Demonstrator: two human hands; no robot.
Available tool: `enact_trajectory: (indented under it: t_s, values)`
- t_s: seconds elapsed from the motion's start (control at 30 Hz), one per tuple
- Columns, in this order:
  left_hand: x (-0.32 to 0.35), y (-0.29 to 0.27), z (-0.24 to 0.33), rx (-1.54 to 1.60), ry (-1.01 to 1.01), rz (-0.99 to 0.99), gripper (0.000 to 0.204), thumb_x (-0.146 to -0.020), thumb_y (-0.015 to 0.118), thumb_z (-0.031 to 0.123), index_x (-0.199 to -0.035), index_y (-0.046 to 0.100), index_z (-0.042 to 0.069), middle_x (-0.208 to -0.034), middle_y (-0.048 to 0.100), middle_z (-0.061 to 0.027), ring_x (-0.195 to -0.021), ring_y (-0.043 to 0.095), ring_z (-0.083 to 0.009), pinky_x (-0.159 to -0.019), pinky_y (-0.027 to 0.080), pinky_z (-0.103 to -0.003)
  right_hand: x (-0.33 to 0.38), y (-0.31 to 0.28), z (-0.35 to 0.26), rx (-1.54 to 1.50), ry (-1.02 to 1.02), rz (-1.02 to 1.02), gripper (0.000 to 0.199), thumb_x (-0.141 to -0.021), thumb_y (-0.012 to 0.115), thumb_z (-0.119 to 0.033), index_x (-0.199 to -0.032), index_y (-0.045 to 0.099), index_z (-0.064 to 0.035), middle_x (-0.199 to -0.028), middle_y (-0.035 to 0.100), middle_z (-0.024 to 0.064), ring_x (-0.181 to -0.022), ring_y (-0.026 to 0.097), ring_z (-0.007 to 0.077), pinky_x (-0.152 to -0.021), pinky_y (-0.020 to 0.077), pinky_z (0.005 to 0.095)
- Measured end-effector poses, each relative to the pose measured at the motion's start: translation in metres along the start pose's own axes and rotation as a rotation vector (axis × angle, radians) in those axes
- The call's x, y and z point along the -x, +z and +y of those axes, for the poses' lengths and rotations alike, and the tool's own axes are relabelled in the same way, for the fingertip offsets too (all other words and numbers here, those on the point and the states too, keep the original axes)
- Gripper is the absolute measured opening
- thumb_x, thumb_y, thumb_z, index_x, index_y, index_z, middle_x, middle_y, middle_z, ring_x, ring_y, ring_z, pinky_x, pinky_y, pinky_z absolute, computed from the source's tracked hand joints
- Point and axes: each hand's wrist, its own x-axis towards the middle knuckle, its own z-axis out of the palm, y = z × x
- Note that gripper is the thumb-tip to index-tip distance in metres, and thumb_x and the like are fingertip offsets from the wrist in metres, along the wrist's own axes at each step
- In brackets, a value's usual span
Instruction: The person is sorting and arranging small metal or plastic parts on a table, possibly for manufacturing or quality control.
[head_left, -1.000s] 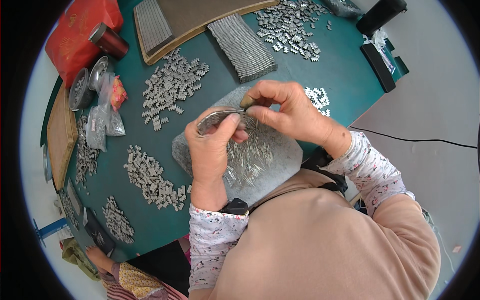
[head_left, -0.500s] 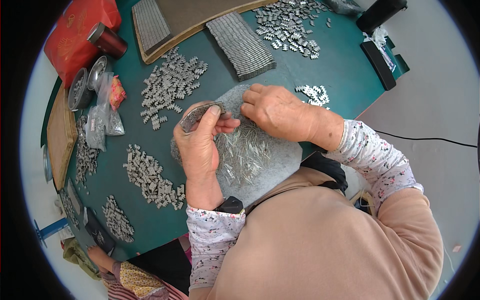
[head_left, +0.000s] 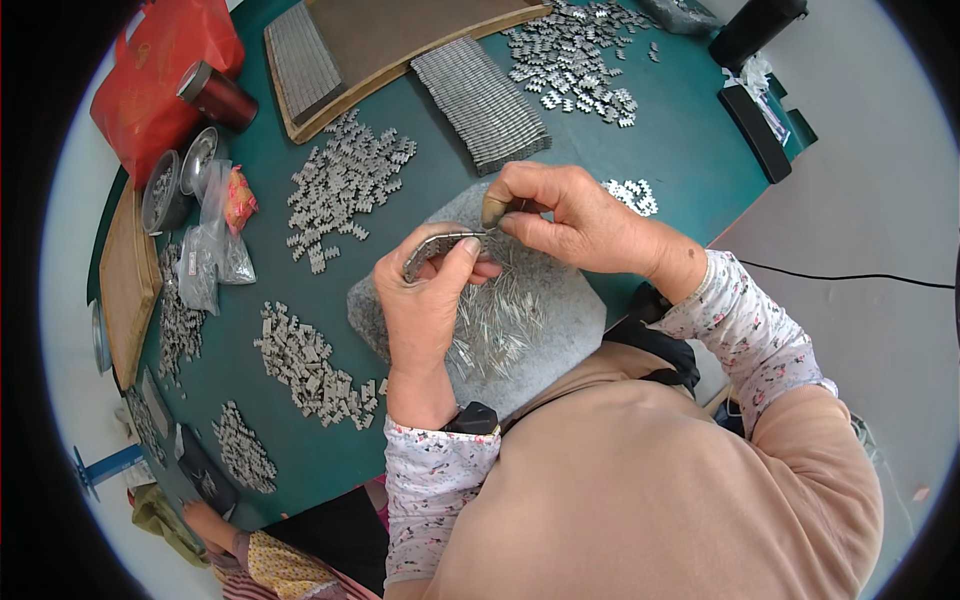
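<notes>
My left hand is closed around a curved strip of small metal links, its thumb pressing near the strip's right end. My right hand meets that end in a pinch of thumb and forefinger. What the pinch holds is too small to make out. A tan cover sits on the right forefinger. Below both hands lies a grey felt pad, with a heap of thin silvery pins spread over its middle.
Piles of loose metal links lie on the green table. A stack of finished-looking link strips stands beyond the pad, beside a wooden tray. Left are a red bag, a dark red tumbler and a co-worker's arm.
My right hand has turned and come in to the strip's end, thumb and forefinger now pinched there. My left hand with the strip has shifted slightly right and down.
</notes>
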Motion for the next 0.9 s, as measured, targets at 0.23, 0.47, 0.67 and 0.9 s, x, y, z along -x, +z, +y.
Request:
enact_trajectory:
  t_s: [0.23,0.47,0.67,0.9]
  values:
    - [0.0005,0.0049,-0.0002,-0.067,0.031,-0.032,0.012,-0.085,0.063,0.0,-0.094,0.066,-0.007,-0.079,0.067,-0.011,-0.065,0.068,-0.0189,-0.06,0.055,-0.027,-0.0105,-0.0047,0.0031,0.124,-0.188,-0.018,0.017,-0.079,0.058,-0.003,-0.095,0.06,0.0031,-0.08,0.064,0.015,-0.069,0.063,0.0222,-0.062,0.0501,0.033]
    - [0.0018,0.007,0.0012,-0.049,0.022,-0.038,0.012,-0.085,0.063,0.0,-0.094,0.066,-0.007,-0.079,0.067,-0.0106,-0.065,0.068,-0.0181,-0.061,0.056,-0.026,-0.0112,-0.0044,-0.0004,0.089,-0.093,-0.047,0.019,-0.078,0.059,-0.001,-0.096,0.058,0.0037,-0.076,0.064,0.0141,-0.066,0.061,0.0203,-0.061,0.0503,0.0333]
    - [0.0011,0.0059,0.0001,-0.095,0.027,-0.051,0.011,-0.085,0.063,-0.001,-0.093,0.067,-0.007,-0.079,0.067,-0.0103,-0.065,0.069,-0.0184,-0.06,0.056,-0.026,-0.0109,-0.0052,0.0002,0.107,-0.069,-0.054,0.02,-0.078,0.059,-0.001,-0.098,0.057,0.003,-0.075,0.064,0.0139,-0.065,0.061,0.0196,-0.061,0.05,0.0328]
    - [0.0021,0.0053,0.0005,-0.073,0.019,-0.06,0.011,-0.085,0.062,-0.001,-0.093,0.066,-0.007,-0.079,0.067,-0.0103,-0.065,0.069,-0.0188,-0.06,0.056,-0.026,-0.0116,-0.007,-0.0017,0.106,-0.097,-0.087,0.019,-0.079,0.059,-0.001,-0.097,0.057,0.0031,-0.078,0.064,0.0135,-0.068,0.061,0.0188,-0.062,0.0503,0.033]
